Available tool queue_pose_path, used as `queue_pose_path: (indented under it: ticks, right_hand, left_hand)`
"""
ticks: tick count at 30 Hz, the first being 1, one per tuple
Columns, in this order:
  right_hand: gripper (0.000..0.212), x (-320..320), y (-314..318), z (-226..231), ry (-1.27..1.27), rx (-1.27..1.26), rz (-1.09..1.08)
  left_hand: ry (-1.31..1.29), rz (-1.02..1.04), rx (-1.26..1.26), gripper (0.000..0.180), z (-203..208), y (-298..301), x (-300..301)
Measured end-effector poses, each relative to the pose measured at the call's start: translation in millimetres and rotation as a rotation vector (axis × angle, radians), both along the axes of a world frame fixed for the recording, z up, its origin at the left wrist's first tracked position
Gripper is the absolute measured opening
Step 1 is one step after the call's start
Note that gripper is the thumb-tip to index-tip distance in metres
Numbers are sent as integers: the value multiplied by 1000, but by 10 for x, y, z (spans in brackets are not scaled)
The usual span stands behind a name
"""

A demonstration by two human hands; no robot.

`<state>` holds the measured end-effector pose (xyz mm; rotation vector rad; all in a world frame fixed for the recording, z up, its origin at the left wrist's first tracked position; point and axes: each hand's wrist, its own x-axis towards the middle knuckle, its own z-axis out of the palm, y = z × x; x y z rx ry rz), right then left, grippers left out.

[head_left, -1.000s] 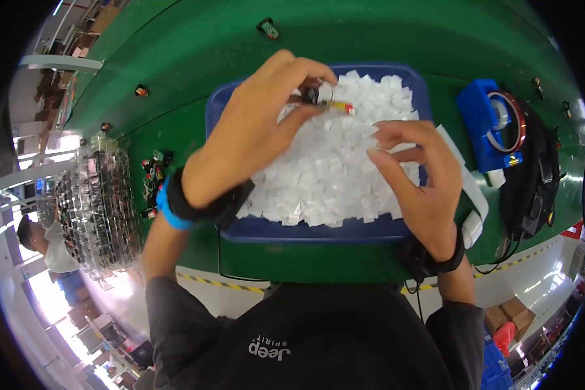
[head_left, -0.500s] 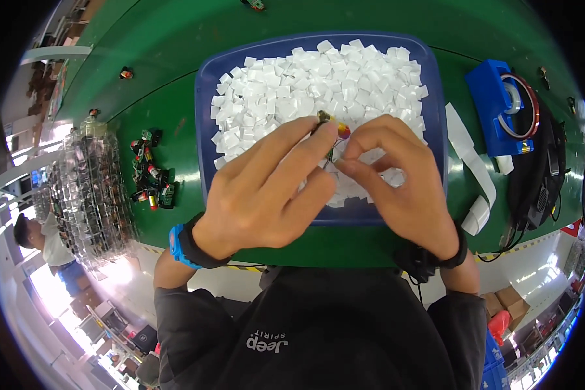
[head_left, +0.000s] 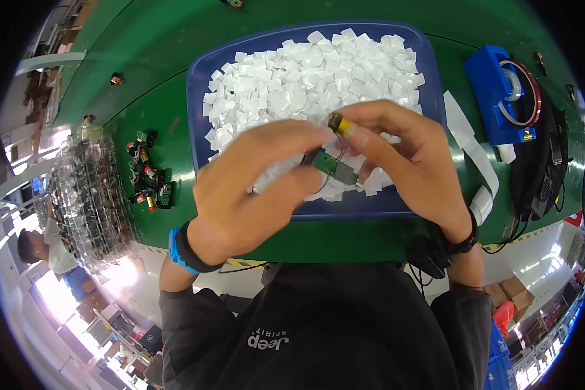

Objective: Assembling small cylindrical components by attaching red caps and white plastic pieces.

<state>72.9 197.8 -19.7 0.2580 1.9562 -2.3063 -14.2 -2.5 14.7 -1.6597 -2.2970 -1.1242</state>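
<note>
Both hands meet over the near half of the blue tray [head_left: 198, 97]. The left hand [head_left: 253, 188] reaches in from seven o'clock, fingers extended, pinching a small green circuit board [head_left: 328, 162] at its tip. The right hand [head_left: 409, 162] comes from five o'clock, thumb and forefinger closed on a small brass-coloured cylinder [head_left: 338, 123] just above the board. The tray is heaped with white paper squares [head_left: 305, 78]. At two o'clock sits a blue tape dispenser [head_left: 500, 97].
</note>
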Motion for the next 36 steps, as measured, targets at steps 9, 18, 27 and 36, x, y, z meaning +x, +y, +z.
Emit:
queue_pose_path:
  ticks: [9,18,27,36]
  right_hand:
    - [26,29,-59,53,188,292,-143]
    - [27,21,-14,15,267,389,-105]
    - [26,35,-13,7,375,408,-54]
    - [28,-16,15,31,678,637,19]
  left_hand:
    - [-875,91,-88,35,-62,49,-72]
    - [-1064,133,-261,16,52,53,-70]
    - [-1347,68,-205,15,2,56,-103]
    - [-1511,-1,114,30,-105,104,-84]
